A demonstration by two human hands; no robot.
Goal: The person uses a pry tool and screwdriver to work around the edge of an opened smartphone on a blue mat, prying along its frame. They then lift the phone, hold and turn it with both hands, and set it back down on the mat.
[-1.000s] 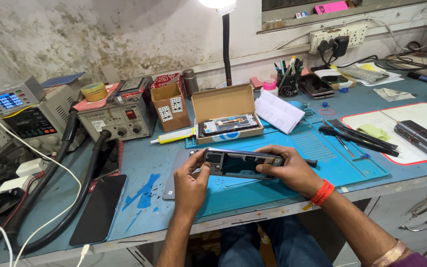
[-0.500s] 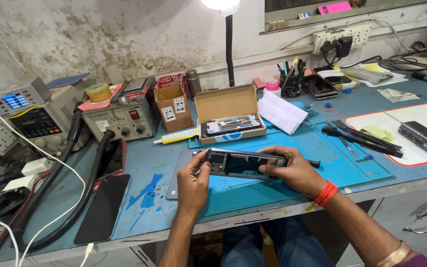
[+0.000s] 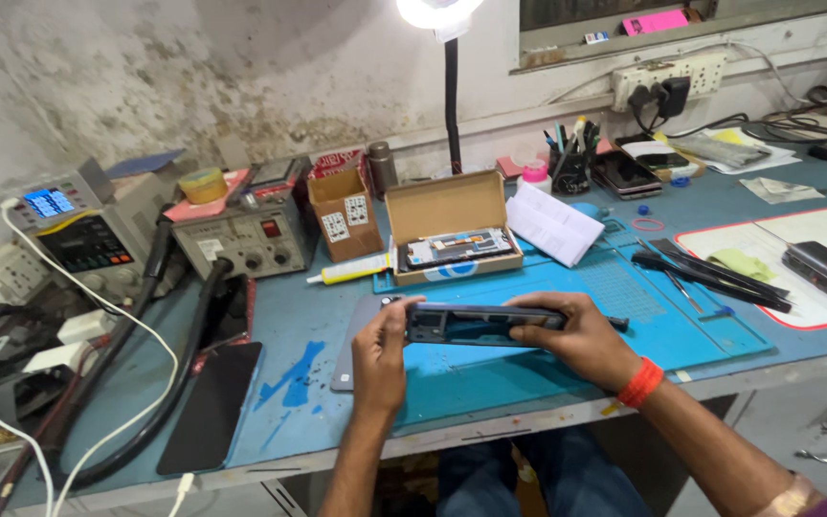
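Both hands are gripping a dark phone frame (image 3: 476,324) edge-up above the blue mat (image 3: 567,354): left hand (image 3: 380,359) pinching its left end, right hand (image 3: 576,340) clasping the right end, fingers wrapping over the top. Just behind, an open cardboard box (image 3: 452,230) is sitting; a black phone (image 3: 211,407) is lying well left.

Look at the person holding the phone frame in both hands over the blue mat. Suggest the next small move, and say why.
Probably lower the dark phone frame flat onto the blue mat. Both the left hand and the right hand are taken up holding it by its ends, raised on edge above the mat, so neither is free to pick up the tools lying to the right.
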